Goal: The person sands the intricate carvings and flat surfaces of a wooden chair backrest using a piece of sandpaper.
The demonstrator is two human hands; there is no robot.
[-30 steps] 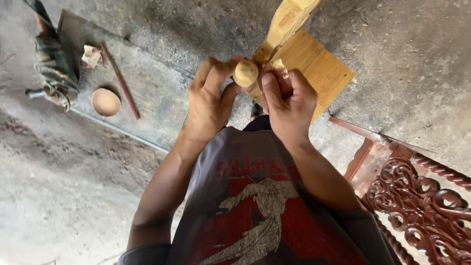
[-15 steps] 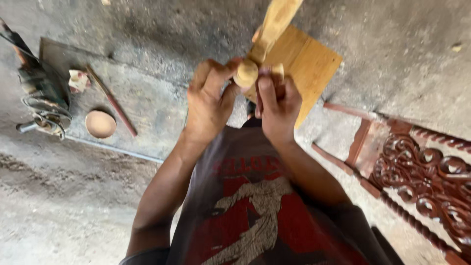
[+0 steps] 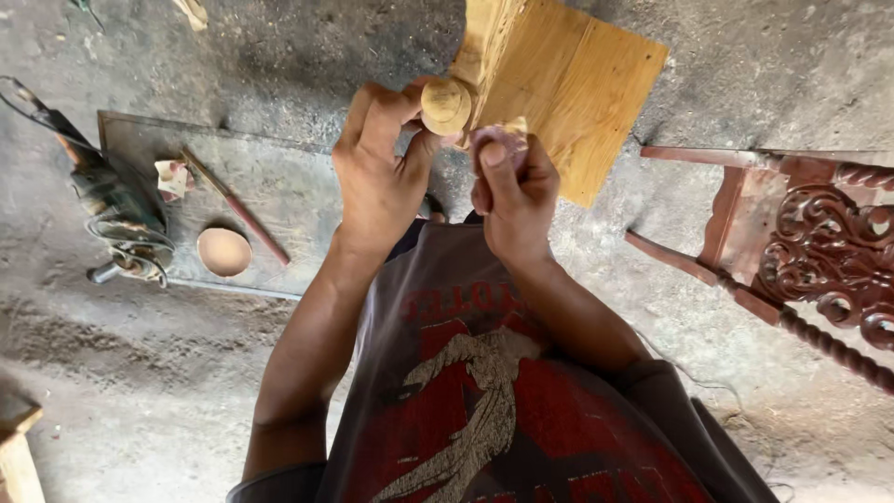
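Dusty grey concrete floor (image 3: 279, 56) fills the background. Left hand (image 3: 377, 177) has its fingers curled narrow around a pale round wooden knob (image 3: 446, 105), thumb pressed under it. Right hand (image 3: 512, 191) is closed too, fingertips pinching a small pinkish scrap (image 3: 498, 140) against the carved wooden piece (image 3: 559, 84) — whether that scrap is sandpaper I cannot tell. The knob sits at the piece's near end, at twelve o'clock from the wrists. At nine o'clock lies a flat grey board (image 3: 279, 186) bearing a round disc (image 3: 224, 251) and a slim stick (image 3: 237, 207), with a power tool (image 3: 121, 219) at its edge. At three o'clock stands a dark red carved chair frame (image 3: 801, 251).
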